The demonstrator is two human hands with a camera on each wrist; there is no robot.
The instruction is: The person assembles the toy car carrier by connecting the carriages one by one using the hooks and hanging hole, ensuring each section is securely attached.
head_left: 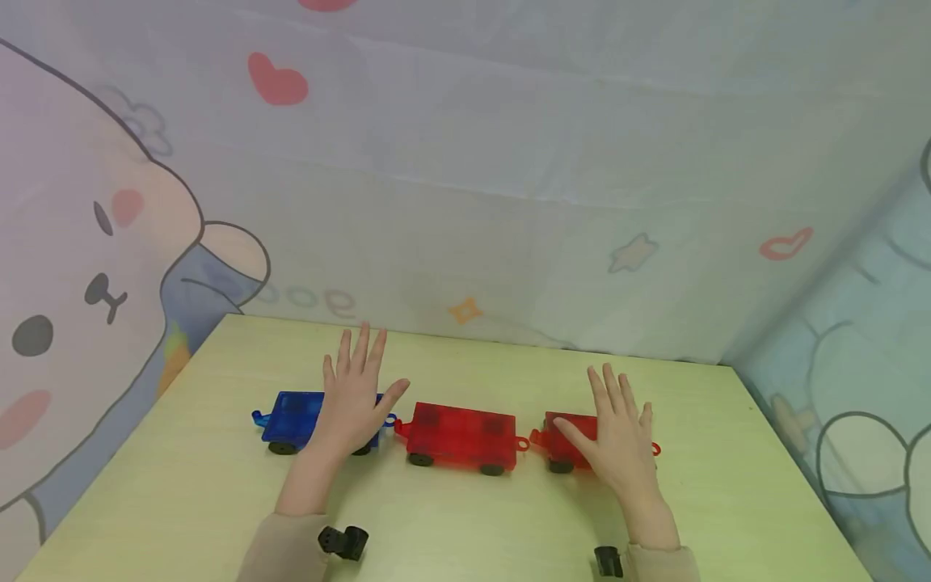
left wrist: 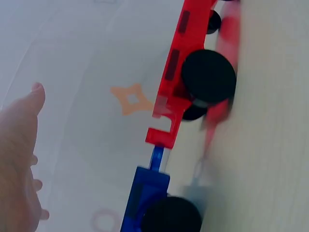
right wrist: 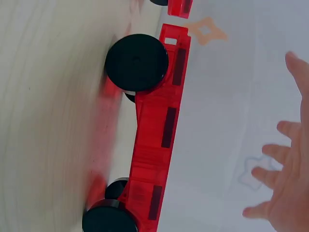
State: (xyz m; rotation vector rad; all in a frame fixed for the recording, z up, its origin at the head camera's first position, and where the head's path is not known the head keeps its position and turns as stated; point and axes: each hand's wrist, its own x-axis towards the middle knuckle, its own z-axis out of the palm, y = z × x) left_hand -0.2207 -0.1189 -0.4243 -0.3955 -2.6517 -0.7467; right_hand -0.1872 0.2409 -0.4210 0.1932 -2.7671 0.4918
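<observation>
A blue toy wagon point(head_left: 291, 414) stands on black wheels at the left, with a hook at one end and a ring at the other. My left hand point(head_left: 351, 408) hovers over it, fingers spread, hiding its middle. Centre stands a red toy wagon point(head_left: 461, 436); its hook meets the blue ring, though whether they are linked I cannot tell. Another red wagon point(head_left: 558, 447) is at the right, partly hidden beneath my right hand point(head_left: 620, 444), whose fingers are also spread. A small gap shows between the two red wagons. Neither hand holds anything.
The wagons stand in a row across a pale yellow table point(head_left: 465, 525). Behind it hangs a light cloth point(head_left: 494, 162) printed with hearts, stars and a cartoon animal. Small black devices point(head_left: 345, 542) sit at both wrists.
</observation>
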